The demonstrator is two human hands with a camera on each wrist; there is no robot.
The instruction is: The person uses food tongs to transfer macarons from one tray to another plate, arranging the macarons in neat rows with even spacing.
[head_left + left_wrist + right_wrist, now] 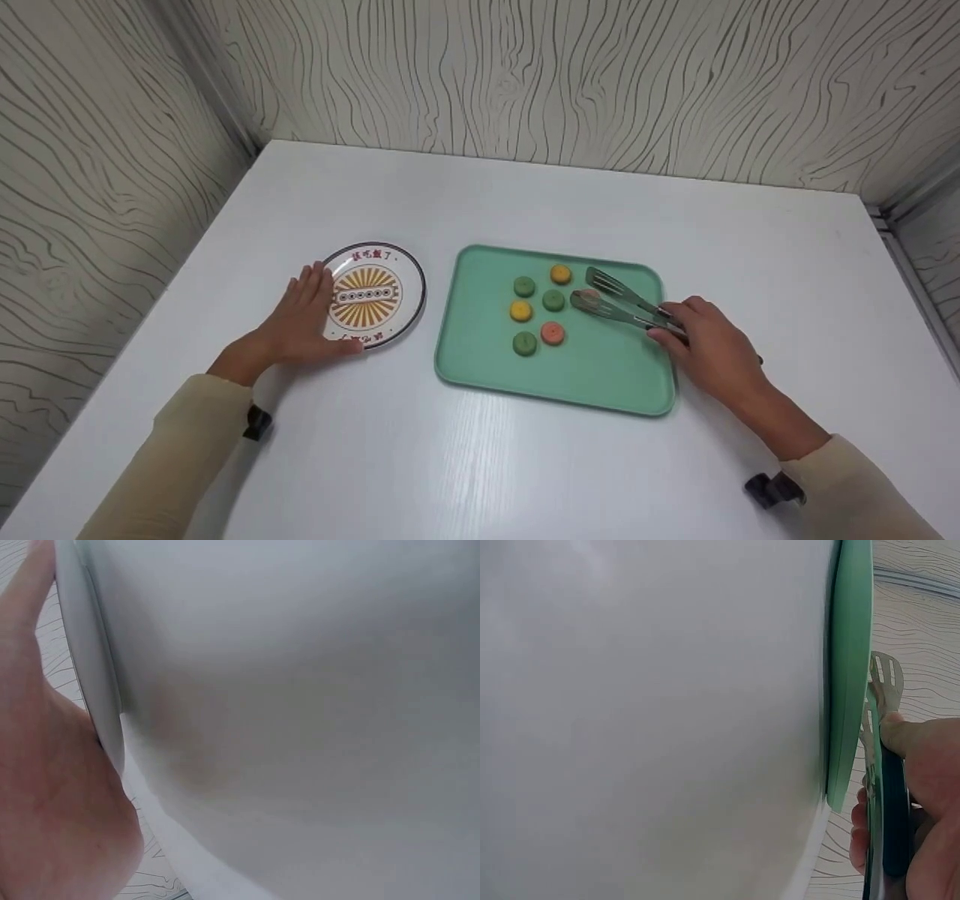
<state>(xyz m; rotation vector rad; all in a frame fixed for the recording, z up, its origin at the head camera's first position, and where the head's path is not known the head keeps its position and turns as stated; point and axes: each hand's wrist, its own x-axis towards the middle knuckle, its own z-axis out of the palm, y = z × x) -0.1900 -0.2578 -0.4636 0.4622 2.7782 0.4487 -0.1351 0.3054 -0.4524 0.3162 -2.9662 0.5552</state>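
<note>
1. The left hand [304,319] lies flat against the left rim of a round white enamel-look plate with a dark edge and red-and-gold print [367,296], fingers straight, thumb stretched along the near edge. It clasps nothing; the touch seems meant to steady the plate.

2. The right hand [712,349] grips a pair of grey slotted tongs with dark handles [622,315]. It holds them well back, probably so the heads reach over the pieces while the fingers stay outside.

3. The tongs' heads are spread, with a pink piece between or just beneath them (whether they touch it, I cannot tell).

4. A mint-green rectangular tray with rounded corners [585,375] sits right of the plate, apart from it on the white counter [375,450], a handy side for the right hand.

5. The tray holds seven small, round, biscuit-like pieces, loosely clustered: three green [553,300], two yellow [520,310] and two pink [553,333]. The plate's printed centre shows uncovered.
</note>
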